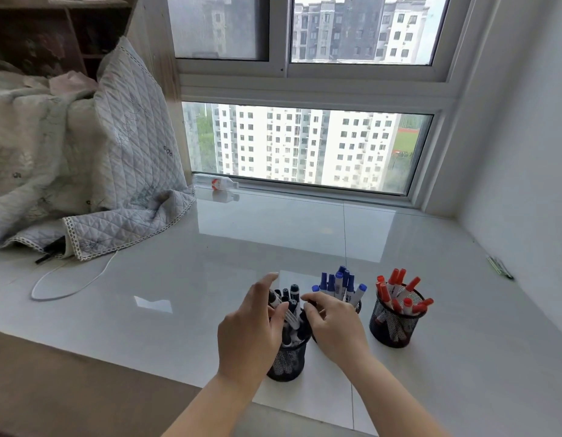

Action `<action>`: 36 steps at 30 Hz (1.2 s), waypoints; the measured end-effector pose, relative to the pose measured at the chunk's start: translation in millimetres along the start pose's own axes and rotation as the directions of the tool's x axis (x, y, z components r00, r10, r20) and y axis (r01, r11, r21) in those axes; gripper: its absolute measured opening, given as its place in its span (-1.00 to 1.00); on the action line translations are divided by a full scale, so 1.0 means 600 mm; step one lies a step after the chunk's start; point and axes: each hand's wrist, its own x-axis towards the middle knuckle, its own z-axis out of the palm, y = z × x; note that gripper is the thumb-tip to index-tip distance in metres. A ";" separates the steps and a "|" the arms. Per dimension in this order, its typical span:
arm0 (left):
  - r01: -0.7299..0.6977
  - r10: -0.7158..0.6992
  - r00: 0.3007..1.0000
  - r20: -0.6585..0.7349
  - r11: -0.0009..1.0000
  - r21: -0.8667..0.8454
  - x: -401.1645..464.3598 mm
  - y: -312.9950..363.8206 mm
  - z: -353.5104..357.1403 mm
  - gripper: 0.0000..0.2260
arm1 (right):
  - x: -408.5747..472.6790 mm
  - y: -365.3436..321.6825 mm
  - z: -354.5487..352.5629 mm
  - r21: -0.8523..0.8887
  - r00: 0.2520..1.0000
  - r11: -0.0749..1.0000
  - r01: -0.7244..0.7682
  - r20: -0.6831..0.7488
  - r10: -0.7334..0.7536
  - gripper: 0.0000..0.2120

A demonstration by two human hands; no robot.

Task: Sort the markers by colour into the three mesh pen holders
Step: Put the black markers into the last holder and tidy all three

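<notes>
3 mesh holders on the sill: black markers (287, 302) under left hand (252, 332) and right hand (334, 329), grips unclear, ~8 blue markers (339, 283), ~9 red markers (399, 294).

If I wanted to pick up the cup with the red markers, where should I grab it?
Probably round the mesh wall of the red-marker holder, low down, coming from the right side. The red markers fan out above the rim, so a grip from the top would bump their caps. The blue-marker holder stands close on the left, while the right side is open windowsill.
</notes>
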 end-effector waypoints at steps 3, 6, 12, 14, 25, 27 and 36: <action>-0.044 0.044 0.999 -0.003 0.998 0.054 0.002 -0.003 0.000 -0.57 | 0.000 -0.001 0.000 0.002 1.000 1.000 -0.002 -0.007 0.002 -0.79; -0.080 0.082 0.997 -0.015 0.992 0.097 0.012 -0.007 -0.004 -0.65 | 0.000 -0.002 0.000 0.008 1.000 1.000 0.002 -0.010 -0.002 -0.79; -0.236 0.240 0.971 -0.009 0.961 0.145 0.025 0.007 -0.005 -0.67 | 0.001 -0.002 -0.001 -0.003 1.000 1.000 0.008 -0.013 -0.008 -0.79; -0.253 0.254 0.967 0.015 0.956 0.146 0.026 0.010 -0.003 -0.67 | 0.001 -0.001 -0.001 -0.004 1.000 1.000 0.009 -0.018 -0.009 -0.79; -0.133 0.101 0.964 0.248 0.984 0.119 0.042 -0.008 0.015 -0.90 | 0.005 -0.001 0.004 0.105 0.996 0.995 0.004 -0.090 0.005 -0.84; -0.123 0.075 0.949 0.308 0.983 0.139 0.036 -0.013 0.021 -0.87 | 0.003 -0.004 0.006 0.132 0.992 0.990 0.048 -0.122 -0.032 -0.89; -0.130 0.038 0.935 0.352 0.962 0.239 0.005 -0.035 0.036 -0.65 | 0.000 -0.009 0.012 0.164 0.986 0.981 0.102 -0.149 -0.077 -0.93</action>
